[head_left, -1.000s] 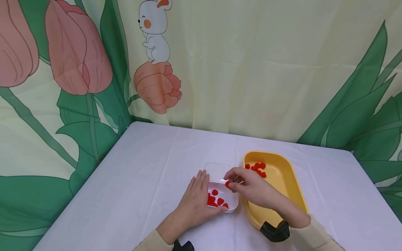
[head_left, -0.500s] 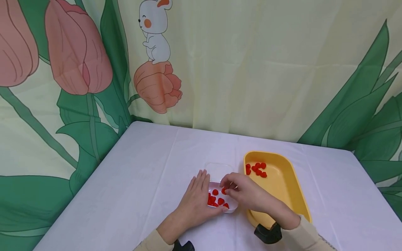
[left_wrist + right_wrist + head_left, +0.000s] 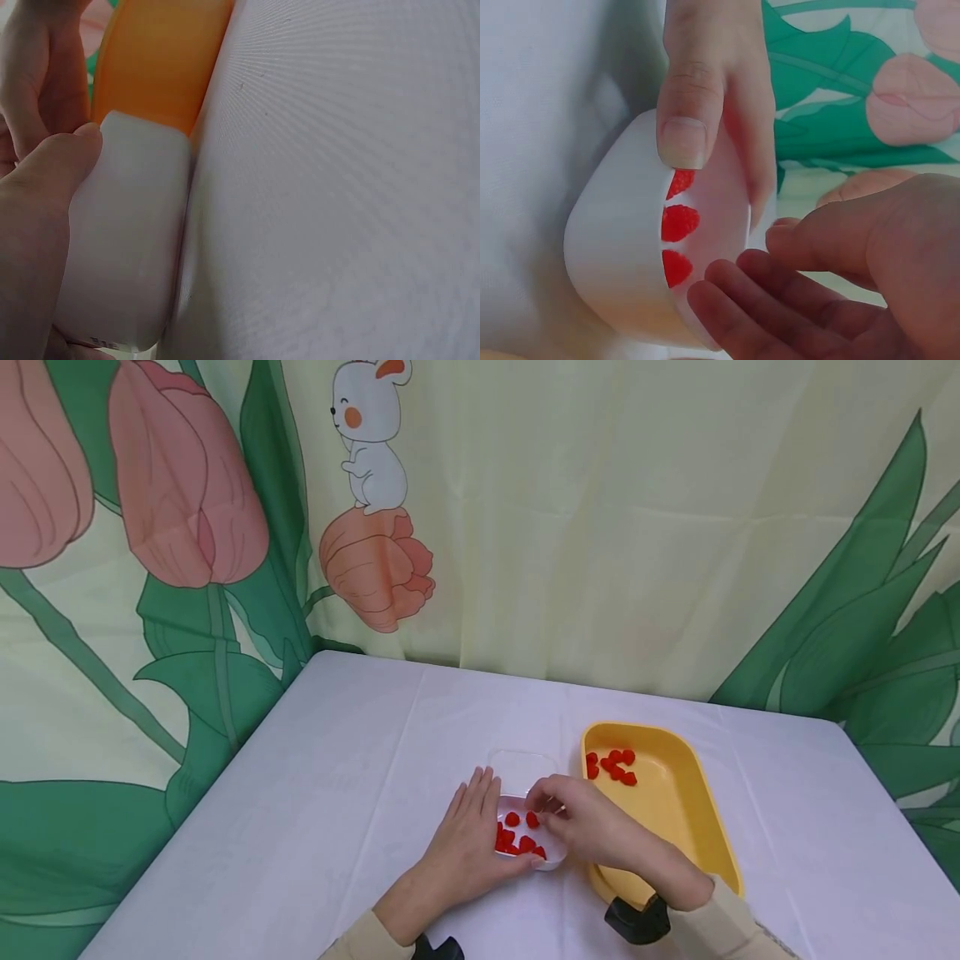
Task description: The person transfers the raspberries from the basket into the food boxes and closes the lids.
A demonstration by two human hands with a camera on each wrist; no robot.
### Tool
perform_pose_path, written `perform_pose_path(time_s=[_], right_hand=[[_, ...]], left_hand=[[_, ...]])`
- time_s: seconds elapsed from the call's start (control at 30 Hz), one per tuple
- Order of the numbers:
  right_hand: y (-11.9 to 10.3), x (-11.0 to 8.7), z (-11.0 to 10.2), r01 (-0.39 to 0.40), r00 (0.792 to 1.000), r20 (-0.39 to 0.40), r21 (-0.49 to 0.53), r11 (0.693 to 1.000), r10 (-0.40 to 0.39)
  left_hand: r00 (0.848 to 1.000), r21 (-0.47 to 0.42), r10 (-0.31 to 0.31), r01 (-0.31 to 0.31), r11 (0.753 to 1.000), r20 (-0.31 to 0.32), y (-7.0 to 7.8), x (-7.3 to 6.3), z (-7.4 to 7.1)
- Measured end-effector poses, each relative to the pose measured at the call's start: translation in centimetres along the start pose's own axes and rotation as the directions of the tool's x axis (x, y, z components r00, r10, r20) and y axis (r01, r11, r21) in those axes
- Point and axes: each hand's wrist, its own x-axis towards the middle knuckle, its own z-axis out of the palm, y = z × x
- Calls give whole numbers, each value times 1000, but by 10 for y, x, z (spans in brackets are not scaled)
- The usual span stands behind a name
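A small white box (image 3: 553, 852) with several red raspberries (image 3: 527, 842) inside sits on the table. My left hand (image 3: 468, 839) holds it at its left side, thumb over the near rim and fingers stretched along the far left. In the left wrist view the thumb presses the edge of the white box (image 3: 127, 232). My right hand (image 3: 588, 814) is over the box's right part, fingers loosely bent beside one raspberry (image 3: 532, 819). The right wrist view shows nothing between the right hand's (image 3: 832, 277) thumb and fingers, close to the rim.
A yellow tray (image 3: 667, 802) stands just right of the box, with several raspberries (image 3: 617, 764) at its far left. A clear lid (image 3: 522, 766) lies behind the box. The white-covered table (image 3: 360, 760) meets a printed curtain (image 3: 570, 527) at its back edge.
My right hand has moved left and down from the tray side to over the box. The raspberry it pinched is now let go in the box. My left hand has stayed put.
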Motion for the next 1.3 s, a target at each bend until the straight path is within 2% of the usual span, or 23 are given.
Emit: perform_pose_path(time_s=[0.33,0.83,1.3], right_hand=[[1,-5,-11,-44,991,-126,21,999,47],[16,-10,-30,-49,951,-302,40,998,59],[40,-11,-42,-111,936,-325,94,989,135]], left_hand=[[1000,6,-13,13,1000,7,1,0,0],[999,-7,-29,29,1000,13,2,2,0],[1000,1,-25,25,1000,9,3,1,0]])
